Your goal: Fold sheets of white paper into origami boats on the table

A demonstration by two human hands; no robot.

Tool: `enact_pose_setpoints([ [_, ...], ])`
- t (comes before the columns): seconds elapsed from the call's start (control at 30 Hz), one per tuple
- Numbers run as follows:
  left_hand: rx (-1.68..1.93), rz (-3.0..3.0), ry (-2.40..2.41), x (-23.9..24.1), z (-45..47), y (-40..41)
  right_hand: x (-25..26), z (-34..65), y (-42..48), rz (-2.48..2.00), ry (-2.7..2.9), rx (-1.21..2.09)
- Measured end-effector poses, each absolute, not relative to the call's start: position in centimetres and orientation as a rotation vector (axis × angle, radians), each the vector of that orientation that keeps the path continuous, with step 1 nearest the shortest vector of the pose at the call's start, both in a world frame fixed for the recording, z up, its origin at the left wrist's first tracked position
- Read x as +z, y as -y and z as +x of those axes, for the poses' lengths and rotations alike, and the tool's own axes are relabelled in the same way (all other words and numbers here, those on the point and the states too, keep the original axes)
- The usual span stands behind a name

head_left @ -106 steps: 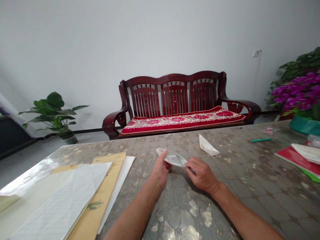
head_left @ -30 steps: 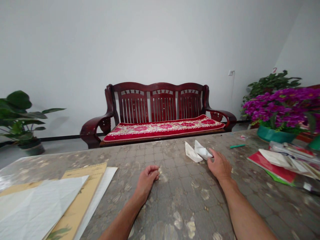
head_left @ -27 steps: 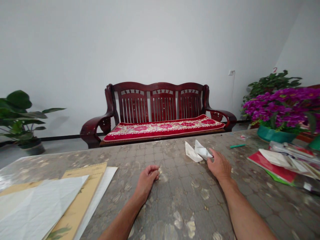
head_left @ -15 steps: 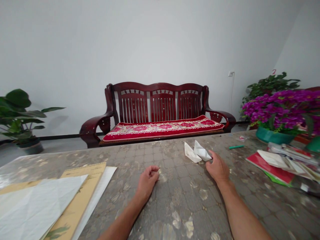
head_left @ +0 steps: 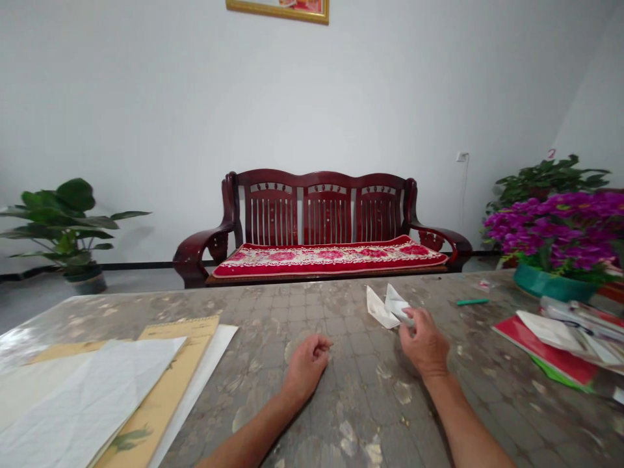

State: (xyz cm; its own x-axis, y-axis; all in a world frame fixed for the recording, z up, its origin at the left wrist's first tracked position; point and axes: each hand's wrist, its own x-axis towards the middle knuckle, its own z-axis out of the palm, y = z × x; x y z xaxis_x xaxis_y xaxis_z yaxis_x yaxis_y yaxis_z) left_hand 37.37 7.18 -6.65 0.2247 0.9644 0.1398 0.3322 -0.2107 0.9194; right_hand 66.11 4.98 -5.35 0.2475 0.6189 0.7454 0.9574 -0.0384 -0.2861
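Two small white folded paper boats stand side by side on the table. The left paper boat (head_left: 381, 309) is plainly visible; the right paper boat (head_left: 394, 301) is partly covered by fingers. My right hand (head_left: 425, 341) is at the right end of that boat, its index finger overlapping it and its thumb held apart below; I see no firm grip. My left hand (head_left: 307, 365) rests on the table left of the boats, fingers curled in, with nothing visible in them.
White paper sheets (head_left: 92, 390) and a tan pad (head_left: 188, 370) lie at the left. To the right are a green pen (head_left: 472, 301), a red booklet (head_left: 541, 348) with papers, and a purple flower pot (head_left: 550, 283). A wooden sofa (head_left: 324, 195) stands behind the table.
The view has tilted up a little, bringing a picture frame into sight. My right hand has shifted slightly nearer to me beside the boats. My left hand's fingers have curled in more.
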Motion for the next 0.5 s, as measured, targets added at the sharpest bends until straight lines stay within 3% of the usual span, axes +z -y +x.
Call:
enact_pose_setpoints([
  [0.3,1.036,1.524,-1.163,-7.1,34.7,-6.3,-6.0,64.8,-5.6,-1.981,1.703,-0.598],
  [0.5,1.290,1.604,-1.197,-7.2,33.9,-6.2,-5.9,64.2,-5.6,-1.598,1.894,-0.600],
])
